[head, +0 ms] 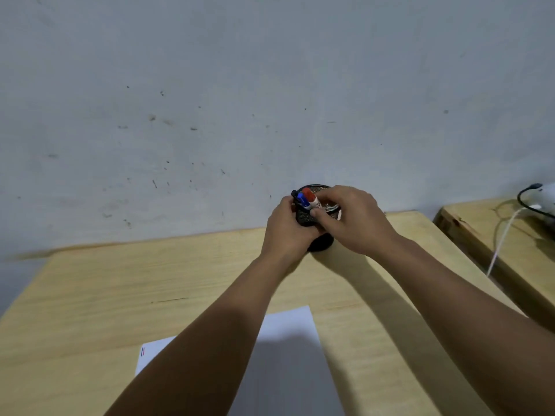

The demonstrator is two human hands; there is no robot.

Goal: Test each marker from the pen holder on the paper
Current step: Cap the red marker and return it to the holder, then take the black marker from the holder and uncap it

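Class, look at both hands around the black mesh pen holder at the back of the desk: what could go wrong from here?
1. The pen holder stands near the desk's back edge by the wall; a sideways tug on the red marker could tip it and spill the blue marker.
2. Both forearms reach over the paper; pulling back could drag or crease it.
3. The left hand and right hand crowd the rim, so fingers may pull out two markers together.
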